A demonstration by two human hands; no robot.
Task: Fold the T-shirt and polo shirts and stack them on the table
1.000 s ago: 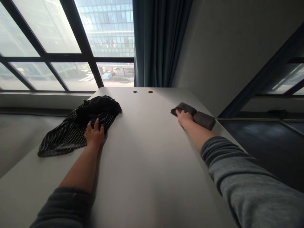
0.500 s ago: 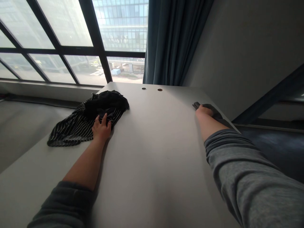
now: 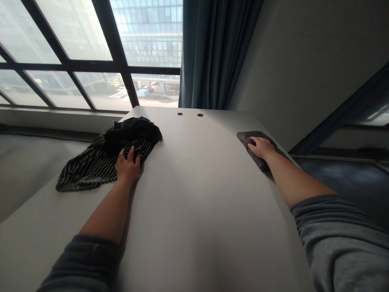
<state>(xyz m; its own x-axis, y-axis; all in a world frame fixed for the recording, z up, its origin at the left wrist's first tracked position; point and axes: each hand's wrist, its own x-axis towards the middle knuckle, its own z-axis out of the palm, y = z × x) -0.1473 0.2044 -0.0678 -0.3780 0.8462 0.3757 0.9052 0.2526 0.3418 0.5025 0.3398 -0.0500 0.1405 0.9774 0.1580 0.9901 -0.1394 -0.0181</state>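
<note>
My left hand (image 3: 127,165) lies flat with fingers spread on the near edge of a crumpled black garment with thin white stripes (image 3: 106,156), which sits on the left side of a white table (image 3: 194,194). My right hand (image 3: 260,147) rests palm down, fingers stretched out, on a folded dark grey cloth (image 3: 253,140) lying flat near the table's right edge. Both forearms are bare, with grey sleeves pushed up.
Two small round holes (image 3: 190,114) sit at the table's far end. Behind it are a large dark-framed window (image 3: 91,65), a blue curtain (image 3: 212,52) and a pale wall (image 3: 304,61). A dark floor lies off the right edge.
My right hand has slid the grey cloth along the right edge and now lies flat on top of it. The left hand has stayed on the striped garment.
</note>
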